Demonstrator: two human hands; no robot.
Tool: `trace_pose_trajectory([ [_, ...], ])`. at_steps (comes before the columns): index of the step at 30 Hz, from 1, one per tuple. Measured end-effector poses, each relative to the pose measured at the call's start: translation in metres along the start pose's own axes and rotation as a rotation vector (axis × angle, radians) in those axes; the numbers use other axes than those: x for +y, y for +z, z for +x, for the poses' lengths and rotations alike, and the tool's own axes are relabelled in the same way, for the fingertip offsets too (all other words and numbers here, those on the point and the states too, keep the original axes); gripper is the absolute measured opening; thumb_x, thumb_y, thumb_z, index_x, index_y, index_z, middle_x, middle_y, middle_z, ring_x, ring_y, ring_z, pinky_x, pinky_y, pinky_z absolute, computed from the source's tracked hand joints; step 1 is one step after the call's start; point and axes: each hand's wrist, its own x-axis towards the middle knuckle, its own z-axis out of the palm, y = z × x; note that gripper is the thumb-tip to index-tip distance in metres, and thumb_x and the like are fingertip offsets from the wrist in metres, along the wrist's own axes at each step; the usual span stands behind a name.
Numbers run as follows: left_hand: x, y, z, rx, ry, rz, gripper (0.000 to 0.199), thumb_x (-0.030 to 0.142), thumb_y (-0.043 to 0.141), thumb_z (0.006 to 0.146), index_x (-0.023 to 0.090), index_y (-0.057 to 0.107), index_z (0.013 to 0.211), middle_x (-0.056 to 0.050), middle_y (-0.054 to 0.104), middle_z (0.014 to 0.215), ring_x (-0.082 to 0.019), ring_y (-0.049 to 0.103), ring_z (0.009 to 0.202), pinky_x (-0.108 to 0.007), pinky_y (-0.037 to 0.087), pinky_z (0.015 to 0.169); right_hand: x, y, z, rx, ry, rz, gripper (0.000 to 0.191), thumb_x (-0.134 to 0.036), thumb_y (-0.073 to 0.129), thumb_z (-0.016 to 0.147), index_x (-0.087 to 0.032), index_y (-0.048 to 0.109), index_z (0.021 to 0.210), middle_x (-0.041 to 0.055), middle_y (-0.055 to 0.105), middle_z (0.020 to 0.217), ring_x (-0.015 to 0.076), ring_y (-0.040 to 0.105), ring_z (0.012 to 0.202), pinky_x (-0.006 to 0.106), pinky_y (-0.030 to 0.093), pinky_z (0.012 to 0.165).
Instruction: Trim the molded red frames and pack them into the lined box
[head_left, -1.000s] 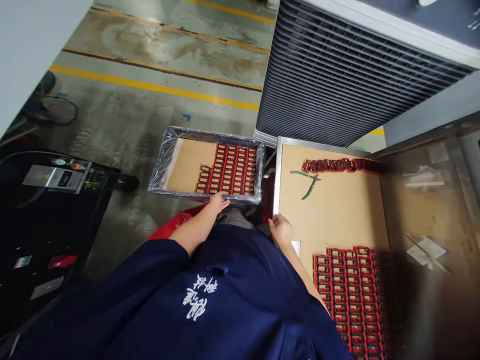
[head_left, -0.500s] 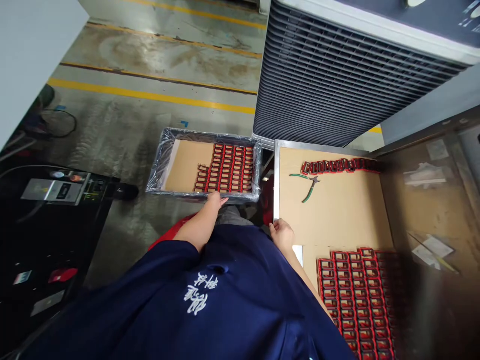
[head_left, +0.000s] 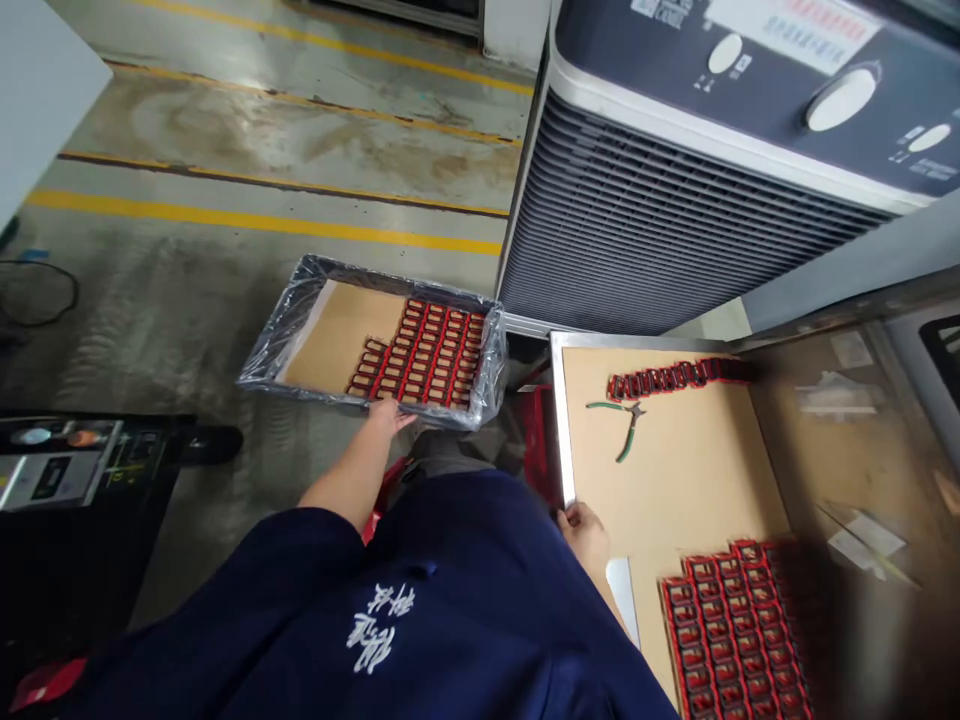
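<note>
My left hand [head_left: 390,413] grips the near rim of a plastic-lined tray [head_left: 486,402], whose right part holds rows of red and black parts [head_left: 427,350] on brown cardboard. My right hand [head_left: 585,530] has its fingers closed round the metal edge [head_left: 562,430] of the workbench at my right. On the bench's cardboard [head_left: 682,470], green-handled pliers [head_left: 628,425] lie spread apart. Behind them runs a line of dark red parts [head_left: 660,380]. A large block of red framed parts [head_left: 727,630] lies nearer to me.
A big grey louvred machine [head_left: 637,210] with knobs stands beyond the bench. At the far left is a black machine [head_left: 82,510] with a control panel. Yellow lines [head_left: 262,218] cross the floor. A brown panel [head_left: 847,430] borders the bench at right.
The view has shifted, so the bench sits lower in it. The tray, with my left hand on its rim, has moved left and tilted slightly. My right hand stays on the bench edge.
</note>
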Motion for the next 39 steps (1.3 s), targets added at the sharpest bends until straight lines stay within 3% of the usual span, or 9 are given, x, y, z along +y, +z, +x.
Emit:
trace_pose_trajectory([
  [3,0.006,-0.014,-0.002,-0.048,-0.056,0.063,0.036,0.029,0.052,0.103,0.012,0.052,0.134,-0.011,0.062,0.111,-0.017,0.064,0.090,-0.032,0.059,0.076,-0.017,0.001,-0.004,0.004,0.124,-0.083,0.035,-0.051,0.041,0.088,-0.020,0.056,0.090,0.0023,0.063,0.098,0.0118,0.058,0.091,0.021,0.033,0.075],
  [6,0.016,-0.030,0.000,-0.115,-0.177,0.128,0.036,0.028,0.050,0.103,0.011,0.051,0.135,-0.013,0.062,0.110,-0.019,0.065,0.093,-0.035,0.059,0.077,-0.035,0.002,-0.008,-0.004,0.222,-0.163,0.039,-0.054,0.035,0.089,-0.020,0.055,0.091,0.0053,0.063,0.100,0.0191,0.061,0.102,0.030,0.044,0.088],
  [11,0.037,-0.047,0.014,-0.206,-0.344,0.138,0.031,0.027,0.049,0.103,0.008,0.056,0.126,-0.012,0.063,0.104,-0.017,0.065,0.090,-0.033,0.059,0.076,-0.060,-0.002,-0.008,-0.089,0.312,-0.275,0.043,-0.046,0.032,0.092,-0.016,0.053,0.116,0.0105,0.060,0.120,0.0275,0.059,0.122,0.040,0.047,0.108],
  [16,0.036,-0.052,0.033,-0.275,-0.357,0.065,0.022,0.019,0.050,0.102,0.008,0.059,0.118,-0.007,0.064,0.094,-0.013,0.064,0.081,-0.028,0.058,0.072,-0.077,-0.009,-0.003,-0.143,0.398,-0.348,0.052,-0.041,0.032,0.092,-0.013,0.052,0.131,0.0137,0.056,0.130,0.0282,0.055,0.131,0.042,0.045,0.118],
  [21,0.045,-0.055,0.044,-0.321,-0.370,0.073,0.019,0.019,0.052,0.101,0.008,0.061,0.114,-0.007,0.064,0.090,-0.013,0.063,0.077,-0.028,0.057,0.071,-0.087,-0.009,-0.005,-0.128,0.444,-0.360,0.053,-0.040,0.035,0.091,-0.017,0.054,0.135,0.0127,0.055,0.132,0.0239,0.055,0.132,0.039,0.046,0.121],
  [28,0.086,-0.046,0.059,-0.298,-0.359,0.114,0.032,0.027,0.050,0.103,0.008,0.055,0.129,-0.011,0.064,0.100,-0.015,0.065,0.083,-0.029,0.058,0.070,-0.090,-0.004,-0.002,-0.105,0.493,-0.302,0.051,-0.033,0.035,0.093,-0.015,0.052,0.138,0.0129,0.055,0.132,0.0150,0.057,0.129,0.039,0.044,0.122],
  [35,0.145,-0.023,0.074,-0.280,-0.321,0.114,0.037,0.031,0.046,0.105,0.008,0.052,0.133,-0.013,0.063,0.108,-0.017,0.066,0.091,-0.030,0.059,0.073,-0.082,-0.002,0.002,-0.076,0.494,-0.225,0.051,-0.029,0.034,0.086,-0.020,0.060,0.129,0.0131,0.059,0.125,0.0227,0.060,0.124,0.040,0.049,0.117],
  [39,0.186,-0.004,0.085,-0.288,-0.276,0.120,0.036,0.033,0.045,0.106,0.008,0.055,0.129,-0.013,0.064,0.107,-0.017,0.066,0.091,-0.030,0.059,0.074,-0.085,0.006,0.009,-0.036,0.574,-0.176,0.038,-0.028,0.047,0.080,-0.018,0.068,0.110,0.0166,0.060,0.121,0.0250,0.062,0.119,0.046,0.051,0.110],
])
